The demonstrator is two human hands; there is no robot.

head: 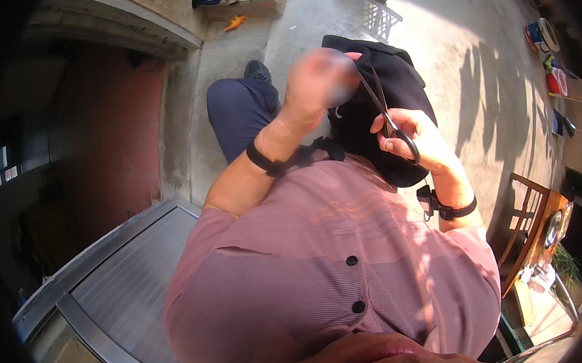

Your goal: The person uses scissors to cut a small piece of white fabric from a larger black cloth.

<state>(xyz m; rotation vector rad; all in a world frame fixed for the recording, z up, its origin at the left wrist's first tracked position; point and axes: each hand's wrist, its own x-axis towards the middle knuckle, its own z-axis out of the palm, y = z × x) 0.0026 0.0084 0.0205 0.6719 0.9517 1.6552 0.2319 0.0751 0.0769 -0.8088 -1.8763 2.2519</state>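
Note:
Black-handled scissors are in my right hand, with fingers through the handle loops. Their blades are spread apart and point up and left, the tips close to my left hand. A blur covers most of that left hand; one fingertip shows at its far side against the black cloth, and its grip is hidden. The dark cloth lies bunched over my lap, beneath the scissors and the right hand. Each wrist wears a black strap, and a small black device hangs at the right one.
A concrete floor surrounds me. On a ledge at top left lie a dark bag and small tools, with an orange item below. A metal-framed panel stands at lower left. Wooden furniture is at right.

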